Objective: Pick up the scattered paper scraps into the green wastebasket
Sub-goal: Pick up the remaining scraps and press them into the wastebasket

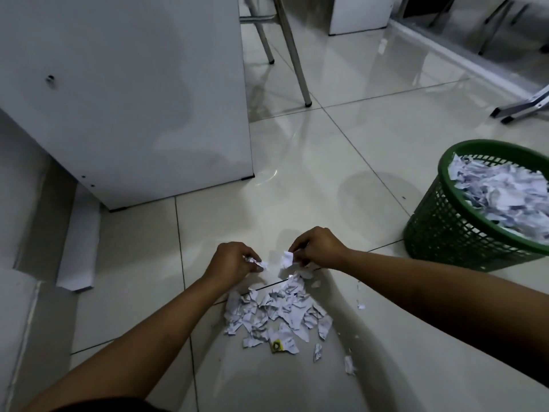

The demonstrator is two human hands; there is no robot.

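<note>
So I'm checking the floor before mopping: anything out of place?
Yes: torn paper scraps litter the tiles near both hands, strays to the right. The green wastebasket tilts, nearly full.

Hands (276, 258) pinch paper scraps (276, 313); green wastebasket (463, 230) right.

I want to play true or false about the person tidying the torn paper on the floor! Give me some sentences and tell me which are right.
1. The green plastic mesh wastebasket already holds torn paper. True.
2. The left hand is empty. False: it pinches a crumpled white scrap.
3. The right hand pinches a white paper scrap. True.
4. The pile of white paper scraps lies on a table. False: it lies on the tiled floor.
5. The wastebasket stands to the person's left. False: it stands on the right.
</note>
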